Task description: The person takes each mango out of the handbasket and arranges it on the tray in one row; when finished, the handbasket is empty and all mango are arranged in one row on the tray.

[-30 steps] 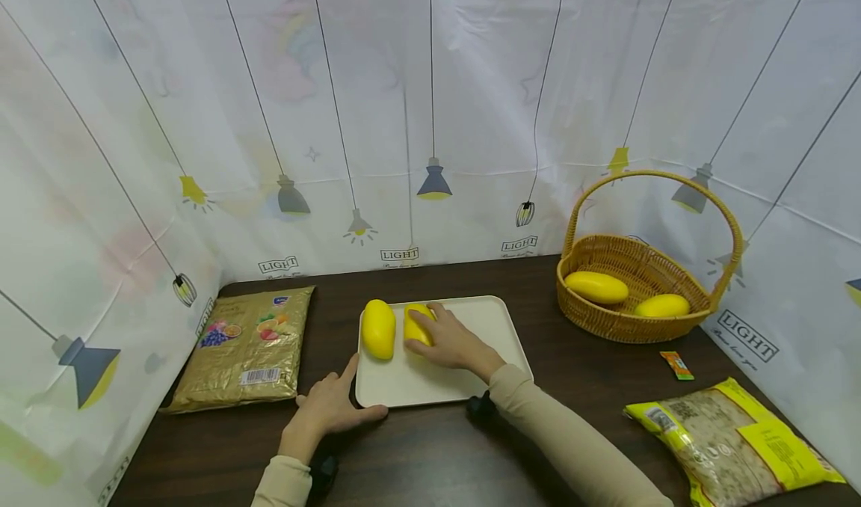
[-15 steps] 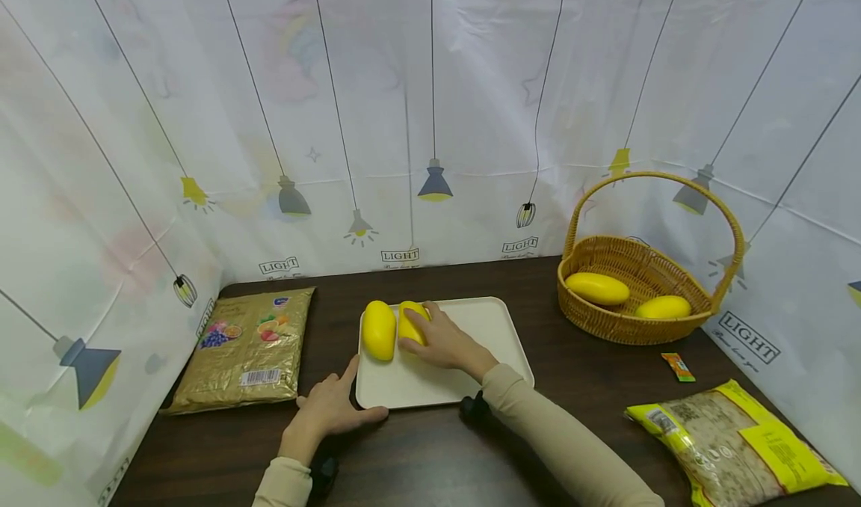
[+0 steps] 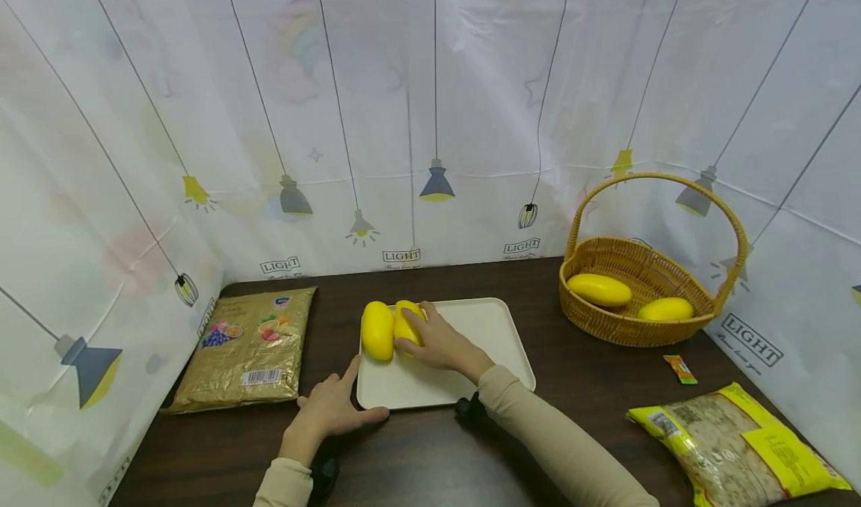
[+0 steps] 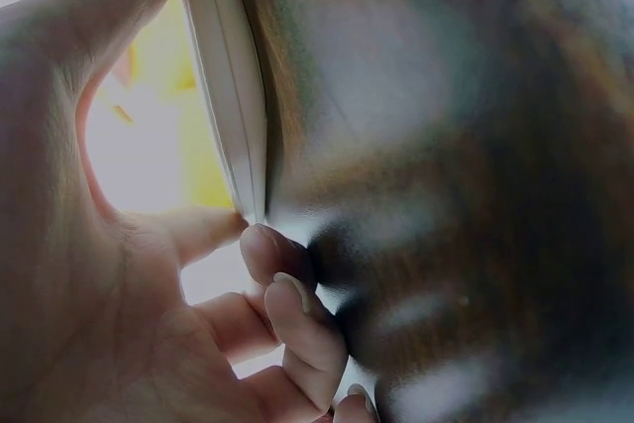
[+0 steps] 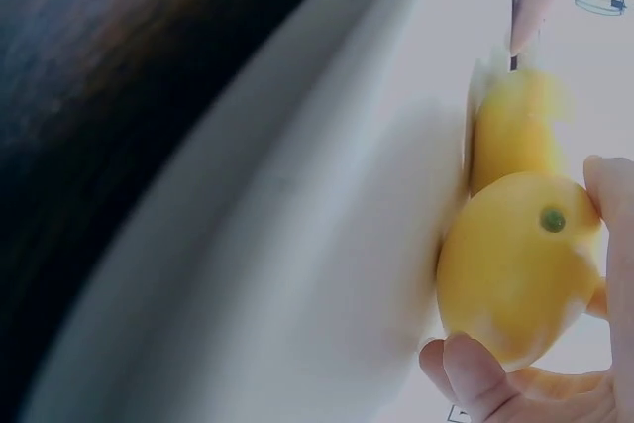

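Observation:
A cream tray [image 3: 464, 383] lies on the dark table. On its left side sits a yellow mango [image 3: 377, 331]. Right beside it is a second yellow mango [image 3: 406, 326], gripped by my right hand [image 3: 444, 340], whose fingers partly cover it. The right wrist view shows this mango [image 5: 515, 264] end-on, its green stem spot facing the camera, between thumb and fingers. My left hand [image 3: 331, 404] rests at the tray's near left corner, thumb along the front edge and forefinger against the left side. In the left wrist view, its other fingers [image 4: 302, 319] bend loosely on the table.
A wicker basket [image 3: 605, 333] with two yellow mangoes stands at the back right. In front of it lie a small orange packet [image 3: 681, 369] and a yellow-and-clear bag [image 3: 733, 447]. A gold bag [image 3: 245, 350] lies at the left. A printed curtain [image 3: 471, 118] surrounds the table.
My right hand has shifted slightly left with its mango, closing the gap to the other mango on the tray. The left hand stays at the tray corner.

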`<control>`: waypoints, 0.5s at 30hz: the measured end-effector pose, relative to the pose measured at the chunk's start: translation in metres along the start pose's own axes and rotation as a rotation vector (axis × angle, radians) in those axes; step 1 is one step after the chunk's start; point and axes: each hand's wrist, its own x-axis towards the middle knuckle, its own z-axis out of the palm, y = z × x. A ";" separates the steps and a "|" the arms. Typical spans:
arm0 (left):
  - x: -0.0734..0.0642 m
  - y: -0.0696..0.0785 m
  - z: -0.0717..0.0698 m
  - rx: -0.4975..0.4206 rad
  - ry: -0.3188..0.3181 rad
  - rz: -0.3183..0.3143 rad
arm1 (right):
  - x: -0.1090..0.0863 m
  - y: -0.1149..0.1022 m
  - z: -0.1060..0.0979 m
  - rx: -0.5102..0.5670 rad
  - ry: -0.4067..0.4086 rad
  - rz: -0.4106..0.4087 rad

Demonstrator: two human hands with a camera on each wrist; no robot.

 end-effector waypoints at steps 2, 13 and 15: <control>0.000 0.000 0.000 0.000 -0.001 0.001 | 0.000 -0.001 -0.001 -0.001 0.000 -0.002; 0.003 -0.004 0.005 0.014 -0.001 -0.001 | 0.002 -0.007 0.000 0.000 0.015 -0.028; 0.004 -0.005 0.005 0.014 0.000 0.002 | 0.002 -0.006 0.000 -0.023 0.019 -0.024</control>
